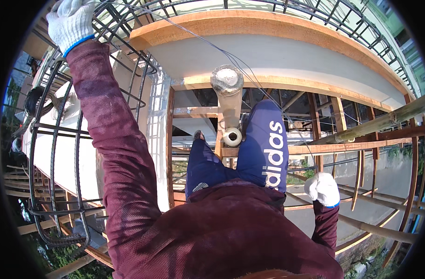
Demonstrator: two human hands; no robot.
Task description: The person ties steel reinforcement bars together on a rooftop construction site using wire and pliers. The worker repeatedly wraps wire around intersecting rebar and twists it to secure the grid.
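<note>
Maroon shirt [222, 223] sits nearest. Thin wire [228, 54] crosses the upper edge of the formwork [287, 53], between left hand [72, 23] and curled right hand [322, 188]; whether fingers grip it, I cannot tell.

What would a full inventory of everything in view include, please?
Rebar cages: several, dark grey, left and top
Wire: a few strands, grey, upper left to right of centre
Coil: one, black, far left
Panel: one, grey, upper centre
Timbers: many, orange-brown, around the panel and below
Post: one, tan with grey top, centre
Bamboo poles: several, tan, right
Plants: uncounted, green, lower left
Trousers: one pair, blue, centre
Sleeves: two, maroon, left and lower right
Left hand: one, white-gloved, upper left
Right hand: one, white-gloved, lower right
</note>
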